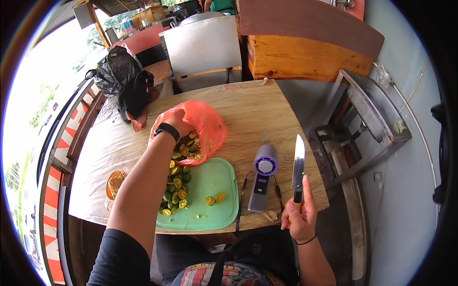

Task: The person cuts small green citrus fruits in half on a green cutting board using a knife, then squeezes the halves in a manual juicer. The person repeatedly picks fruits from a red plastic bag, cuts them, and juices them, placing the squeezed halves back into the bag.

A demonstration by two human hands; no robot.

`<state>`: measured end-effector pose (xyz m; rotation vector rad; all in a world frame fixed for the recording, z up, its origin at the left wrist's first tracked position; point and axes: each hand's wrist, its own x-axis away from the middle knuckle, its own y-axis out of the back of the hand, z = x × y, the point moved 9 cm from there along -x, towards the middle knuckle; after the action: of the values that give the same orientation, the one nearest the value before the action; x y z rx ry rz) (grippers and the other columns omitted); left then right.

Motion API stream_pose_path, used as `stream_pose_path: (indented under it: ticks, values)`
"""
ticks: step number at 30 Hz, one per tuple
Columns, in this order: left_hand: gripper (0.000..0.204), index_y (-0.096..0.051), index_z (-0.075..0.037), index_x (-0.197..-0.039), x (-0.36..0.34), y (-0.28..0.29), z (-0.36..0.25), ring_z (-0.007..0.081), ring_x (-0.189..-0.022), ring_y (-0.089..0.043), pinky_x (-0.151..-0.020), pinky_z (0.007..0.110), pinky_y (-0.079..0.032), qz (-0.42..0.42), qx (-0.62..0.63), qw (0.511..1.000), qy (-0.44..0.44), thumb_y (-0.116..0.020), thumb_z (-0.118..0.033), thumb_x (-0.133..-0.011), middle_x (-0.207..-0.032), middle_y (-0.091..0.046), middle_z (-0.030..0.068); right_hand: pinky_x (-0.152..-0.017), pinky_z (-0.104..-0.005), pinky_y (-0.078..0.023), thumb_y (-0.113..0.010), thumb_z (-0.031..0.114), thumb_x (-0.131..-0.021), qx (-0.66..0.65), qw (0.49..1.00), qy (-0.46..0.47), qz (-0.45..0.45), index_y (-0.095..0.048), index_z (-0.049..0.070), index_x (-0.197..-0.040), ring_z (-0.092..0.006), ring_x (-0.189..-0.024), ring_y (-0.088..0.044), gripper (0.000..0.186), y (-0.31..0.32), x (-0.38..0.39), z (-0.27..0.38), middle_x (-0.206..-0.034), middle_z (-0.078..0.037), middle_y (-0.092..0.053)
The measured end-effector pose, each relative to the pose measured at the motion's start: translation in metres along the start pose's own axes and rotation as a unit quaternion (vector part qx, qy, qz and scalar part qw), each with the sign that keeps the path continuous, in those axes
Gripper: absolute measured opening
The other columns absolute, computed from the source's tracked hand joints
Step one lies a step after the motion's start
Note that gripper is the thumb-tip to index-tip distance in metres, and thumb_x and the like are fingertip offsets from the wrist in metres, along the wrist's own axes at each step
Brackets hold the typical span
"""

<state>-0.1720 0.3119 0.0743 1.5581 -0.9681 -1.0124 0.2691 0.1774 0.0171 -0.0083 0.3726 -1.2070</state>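
Note:
My left hand (pixel 179 123) reaches into a translucent red plastic bag (pixel 210 128) of cut small green citrus fruits; its fingers are hidden by the plastic. My right hand (pixel 299 217) grips a knife (pixel 298 157), blade upright, right of the purple-grey handheld fan (pixel 266 159). A green cutting board (pixel 217 181) bears a pile of whole and halved fruits (pixel 178 188) on its left and two cut pieces (pixel 214 198) to their right. A small orange container (pixel 114 183) with pale contents stands left of my forearm.
Black bags (pixel 114 71) lie at the back left of the wooden table (pixel 257 109). A white panel (pixel 200 45) and wooden counter (pixel 310 57) stand behind it, with a person in green (pixel 222 5) beyond. A metal sink frame (pixel 377 119) is at the right, a railing (pixel 62 200) at the left.

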Motion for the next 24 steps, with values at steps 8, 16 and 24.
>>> stream_pose_path:
  ticks: [8, 16, 24]
  values:
    - [0.053, -0.065, -0.009, -0.135, -0.023, -0.033, 0.022, 0.0286, -0.136, -0.060, -0.110, 0.042, -0.049, 0.002, 0.144, 0.989, -0.029, -0.076, -0.035, -0.090, -0.141, -0.067, 0.0161, -0.046, -0.0221, -0.045, -0.057, 0.008, -0.107, 0.011, 1.000, -0.003, 0.007, -0.015, 0.002, -0.169, -0.0045, -0.052, -0.051, 0.075, 0.001, -0.001, 0.000, -0.076, 0.000, -0.059]
    - [0.023, -0.078, 0.002, -0.090, 0.101, 0.080, 0.011, 0.0399, -0.091, -0.072, -0.086, 0.047, -0.058, -0.088, 0.050, 0.988, -0.121, -0.074, -0.018, -0.079, -0.091, -0.075, 0.0231, -0.045, -0.0215, -0.043, -0.059, 0.010, -0.107, 0.023, 1.000, -0.020, 0.008, -0.021, 0.002, -0.168, -0.0024, -0.047, -0.045, 0.072, -0.007, -0.004, 0.005, -0.064, 0.005, -0.054]
    - [0.030, -0.073, 0.003, -0.117, 0.267, 0.068, -0.023, 0.0201, -0.094, -0.074, -0.086, 0.032, -0.063, -0.016, 0.413, 0.910, -0.026, -0.078, 0.003, -0.087, -0.112, -0.072, 0.0125, -0.051, -0.0253, -0.042, -0.062, 0.007, -0.103, 0.228, 0.938, -0.082, 0.246, -0.045, 0.012, -0.162, -0.0067, -0.049, -0.045, 0.061, -0.086, 0.028, 0.036, -0.061, -0.001, -0.054]
